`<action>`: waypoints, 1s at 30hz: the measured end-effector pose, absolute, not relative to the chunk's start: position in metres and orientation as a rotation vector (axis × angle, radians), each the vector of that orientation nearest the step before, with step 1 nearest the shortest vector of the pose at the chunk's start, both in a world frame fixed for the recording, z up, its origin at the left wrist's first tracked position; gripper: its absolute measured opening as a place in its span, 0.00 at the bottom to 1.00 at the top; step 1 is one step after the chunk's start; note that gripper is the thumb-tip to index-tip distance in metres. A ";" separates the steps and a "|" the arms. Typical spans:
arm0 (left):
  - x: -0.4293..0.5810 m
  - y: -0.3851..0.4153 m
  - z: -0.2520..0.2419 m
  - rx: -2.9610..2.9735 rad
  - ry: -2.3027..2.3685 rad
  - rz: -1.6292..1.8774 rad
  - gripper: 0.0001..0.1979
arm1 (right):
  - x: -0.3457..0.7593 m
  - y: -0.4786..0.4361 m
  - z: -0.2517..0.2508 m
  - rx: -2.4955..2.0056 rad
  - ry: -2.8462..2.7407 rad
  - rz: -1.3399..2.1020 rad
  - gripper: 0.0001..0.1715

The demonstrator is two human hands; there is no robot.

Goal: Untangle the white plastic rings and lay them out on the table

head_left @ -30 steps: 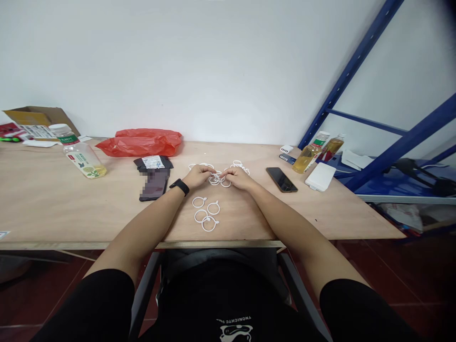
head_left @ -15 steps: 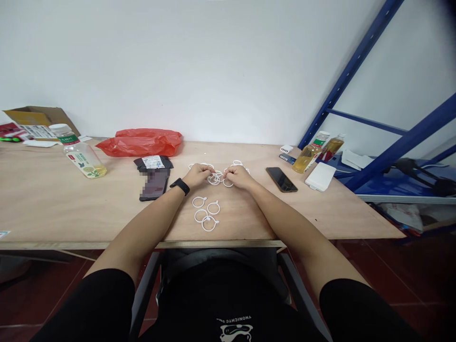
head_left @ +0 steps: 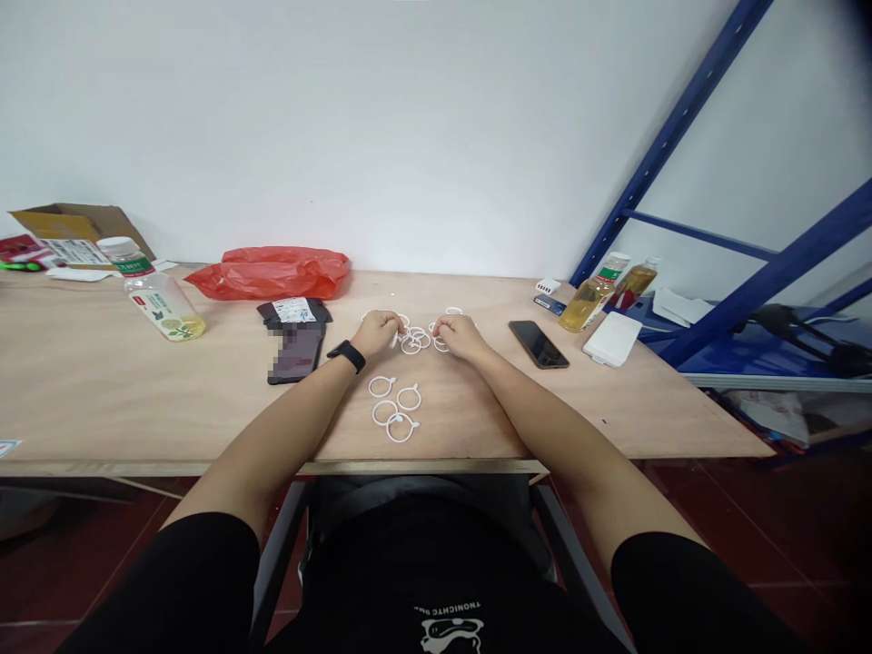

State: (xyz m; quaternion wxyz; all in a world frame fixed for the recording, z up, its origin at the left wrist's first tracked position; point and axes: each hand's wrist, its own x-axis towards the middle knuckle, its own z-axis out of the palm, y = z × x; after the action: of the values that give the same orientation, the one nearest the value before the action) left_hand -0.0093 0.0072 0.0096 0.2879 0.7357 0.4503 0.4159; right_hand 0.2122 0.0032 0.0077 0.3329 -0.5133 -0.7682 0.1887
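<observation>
Several white rings with small tabs lie on the wooden table (head_left: 232, 400). A loose group of rings (head_left: 399, 428) is near the front edge, some overlapping. Farther back, more rings (head_left: 411, 343) lie in a pile between my hands. My left hand (head_left: 379, 334), with a black watch on the wrist, is closed at the pile's left side, its fingertips pinched on a white ring. On the right side, my right hand (head_left: 458, 336) is also pinched, with a white ring at its fingertips. Other rings behind both hands are partly hidden.
Left of my hands lie a dark phone (head_left: 297, 352), a black packet (head_left: 294, 311), a red plastic bag (head_left: 272, 272) and a tilted bottle (head_left: 153, 295). To the right are another phone (head_left: 538, 344), a white box (head_left: 612, 339), bottles (head_left: 591, 295) and a blue rack (head_left: 681, 118).
My left hand has moved slightly, with a ring at its fingertips now turned edge-on. My right hand has shifted a little to the right. The rings between them have shifted.
</observation>
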 end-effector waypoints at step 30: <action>-0.035 0.006 0.020 2.018 0.890 0.483 0.17 | 0.186 -0.035 0.016 -1.135 -2.448 0.835 0.03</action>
State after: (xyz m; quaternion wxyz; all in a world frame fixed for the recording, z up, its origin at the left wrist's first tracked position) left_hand -0.0346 0.0065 0.0199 0.4276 0.8080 0.3563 0.1932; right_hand 0.1862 -0.0354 0.0163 0.1578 -0.3969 -0.8558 0.2919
